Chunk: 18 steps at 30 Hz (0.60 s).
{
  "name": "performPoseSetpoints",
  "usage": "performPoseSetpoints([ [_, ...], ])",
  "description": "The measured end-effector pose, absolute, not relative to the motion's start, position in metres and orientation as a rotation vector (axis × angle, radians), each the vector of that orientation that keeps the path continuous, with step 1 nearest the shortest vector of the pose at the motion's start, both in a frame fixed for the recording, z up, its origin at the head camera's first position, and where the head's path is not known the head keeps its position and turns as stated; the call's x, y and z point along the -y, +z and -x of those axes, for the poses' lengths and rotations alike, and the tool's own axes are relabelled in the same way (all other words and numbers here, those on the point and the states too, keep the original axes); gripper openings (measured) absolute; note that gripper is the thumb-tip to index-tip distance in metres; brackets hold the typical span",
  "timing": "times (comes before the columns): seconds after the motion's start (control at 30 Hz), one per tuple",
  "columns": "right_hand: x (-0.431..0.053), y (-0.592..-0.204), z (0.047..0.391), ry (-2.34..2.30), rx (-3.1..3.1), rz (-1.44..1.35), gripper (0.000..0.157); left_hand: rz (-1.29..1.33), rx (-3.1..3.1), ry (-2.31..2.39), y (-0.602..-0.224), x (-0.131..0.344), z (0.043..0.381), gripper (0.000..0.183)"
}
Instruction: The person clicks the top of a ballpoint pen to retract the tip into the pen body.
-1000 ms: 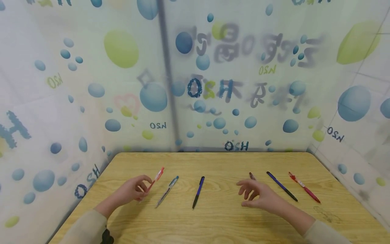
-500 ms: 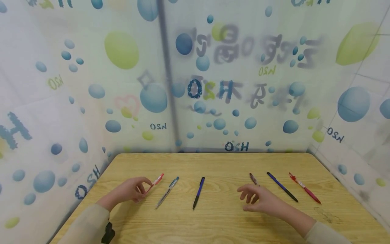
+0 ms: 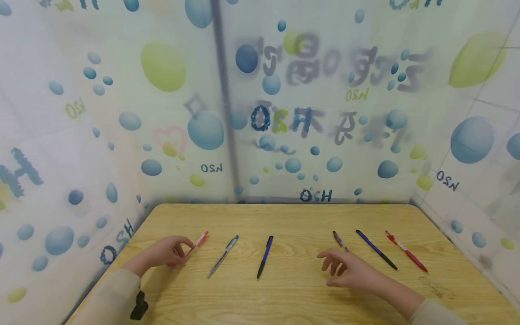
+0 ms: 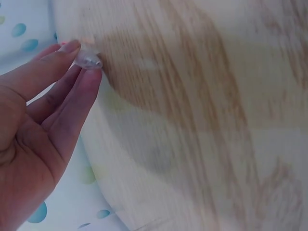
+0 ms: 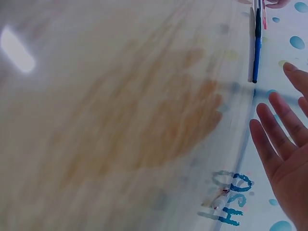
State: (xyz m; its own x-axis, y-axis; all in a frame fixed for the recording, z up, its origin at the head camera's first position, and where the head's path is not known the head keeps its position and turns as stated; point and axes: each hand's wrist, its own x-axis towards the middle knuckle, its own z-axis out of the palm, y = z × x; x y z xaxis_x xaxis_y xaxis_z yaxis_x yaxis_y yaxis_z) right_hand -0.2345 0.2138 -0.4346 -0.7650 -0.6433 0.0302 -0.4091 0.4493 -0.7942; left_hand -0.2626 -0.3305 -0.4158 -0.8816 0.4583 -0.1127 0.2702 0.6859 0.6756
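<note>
At the left of the table my left hand (image 3: 164, 253) pinches a pink pen (image 3: 201, 238) between thumb and fingers, its coloured end slanting up and away. In the left wrist view, a clear pen tip (image 4: 88, 61) pokes out past the fingertips. My right hand (image 3: 349, 269) hovers over the table with loosely bent fingers and nothing in them. Just behind that hand lies a brownish pen (image 3: 339, 239), its near part hidden. The right wrist view shows the spread fingers (image 5: 279, 122) from the palm side.
A clear pen with a blue top (image 3: 223, 256) and a blue-black pen (image 3: 265, 257) lie mid-left on the wooden table (image 3: 300, 298). Further right are another blue-black pen (image 3: 376, 249) and a red pen (image 3: 407, 252). A bubble-patterned curtain (image 3: 337, 189) hangs close behind the table.
My left hand has lowered the pink pen and shifted left with it, away from the clear pen. The right hand has barely moved, and the other pens lie as before.
</note>
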Motion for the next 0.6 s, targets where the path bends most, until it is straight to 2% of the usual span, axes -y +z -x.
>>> performPoseSetpoints([
  [0.17, -0.215, -0.434, 0.234, -1.230, -2.413, 0.899, 0.057, -0.586, -2.576, 0.984, -0.413, 0.334, 0.264, 0.034],
  [0.33, -0.217, -0.437, 0.235, -1.264, -2.376, 0.906, 0.057, -0.569, -2.519, 0.973, -0.412, 0.336, 0.266, 0.041],
  [0.6, -0.218, -0.439, 0.235, -1.280, -2.345, 0.915, 0.056, -0.700, -2.514, 0.852, -0.412, 0.342, 0.274, 0.042],
])
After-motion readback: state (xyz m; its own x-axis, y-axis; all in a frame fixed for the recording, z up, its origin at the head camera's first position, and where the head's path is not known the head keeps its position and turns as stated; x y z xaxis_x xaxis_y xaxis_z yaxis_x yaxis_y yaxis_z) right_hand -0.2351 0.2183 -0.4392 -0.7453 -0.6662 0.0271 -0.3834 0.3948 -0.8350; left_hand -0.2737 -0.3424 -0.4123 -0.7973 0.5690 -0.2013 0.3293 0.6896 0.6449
